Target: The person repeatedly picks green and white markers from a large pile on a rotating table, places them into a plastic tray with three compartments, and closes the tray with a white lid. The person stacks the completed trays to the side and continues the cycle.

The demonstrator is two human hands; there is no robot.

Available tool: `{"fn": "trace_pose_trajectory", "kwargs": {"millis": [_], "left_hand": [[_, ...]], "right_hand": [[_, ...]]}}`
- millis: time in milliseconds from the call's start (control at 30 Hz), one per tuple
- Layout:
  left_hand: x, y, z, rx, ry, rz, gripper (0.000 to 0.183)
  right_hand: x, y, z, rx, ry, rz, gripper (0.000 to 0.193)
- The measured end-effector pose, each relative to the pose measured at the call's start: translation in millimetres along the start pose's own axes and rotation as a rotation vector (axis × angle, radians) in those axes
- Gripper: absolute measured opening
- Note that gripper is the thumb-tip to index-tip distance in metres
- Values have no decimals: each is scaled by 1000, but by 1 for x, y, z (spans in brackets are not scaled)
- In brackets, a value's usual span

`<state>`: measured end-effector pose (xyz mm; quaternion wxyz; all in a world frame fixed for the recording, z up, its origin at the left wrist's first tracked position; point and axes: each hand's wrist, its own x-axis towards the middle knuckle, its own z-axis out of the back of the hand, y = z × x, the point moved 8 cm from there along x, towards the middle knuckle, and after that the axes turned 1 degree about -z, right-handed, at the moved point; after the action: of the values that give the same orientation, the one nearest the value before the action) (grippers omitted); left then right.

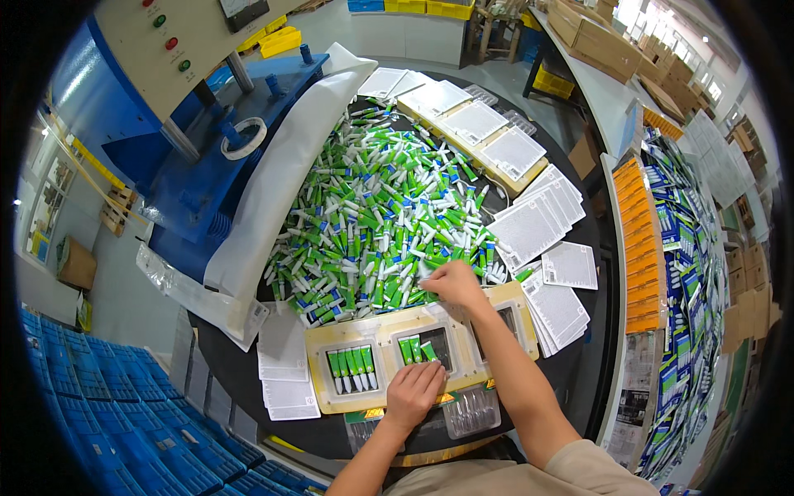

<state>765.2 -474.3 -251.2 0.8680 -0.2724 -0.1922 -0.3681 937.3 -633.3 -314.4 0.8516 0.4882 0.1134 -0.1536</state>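
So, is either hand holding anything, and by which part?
It can't be told: the right hand is at the pile of tubes, the left hand at the middle pocket of the cream tray, and neither shows a clear grip.

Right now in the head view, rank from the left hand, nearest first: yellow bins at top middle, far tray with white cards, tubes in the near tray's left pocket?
1. Pocketed tubes: just left of the left hand.
2. Far tray: across the tube pile.
3. Yellow bins: farthest back.
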Motion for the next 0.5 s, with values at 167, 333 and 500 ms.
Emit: {"fn": "trace_pose_trajectory", "kwargs": {"millis": [167, 333, 500], "left_hand": [[-2, -1, 3, -31, -7, 12, 21], [-6, 1, 4, -37, -37, 46, 22], [-11, 3, -8, 13, 32, 62, 34]], "right_hand": [[-88, -20, 42, 477, -158, 165, 18], [-163, -9, 29, -10, -218, 565, 27], [-185, 0, -3, -330, -197, 819, 40]]}}
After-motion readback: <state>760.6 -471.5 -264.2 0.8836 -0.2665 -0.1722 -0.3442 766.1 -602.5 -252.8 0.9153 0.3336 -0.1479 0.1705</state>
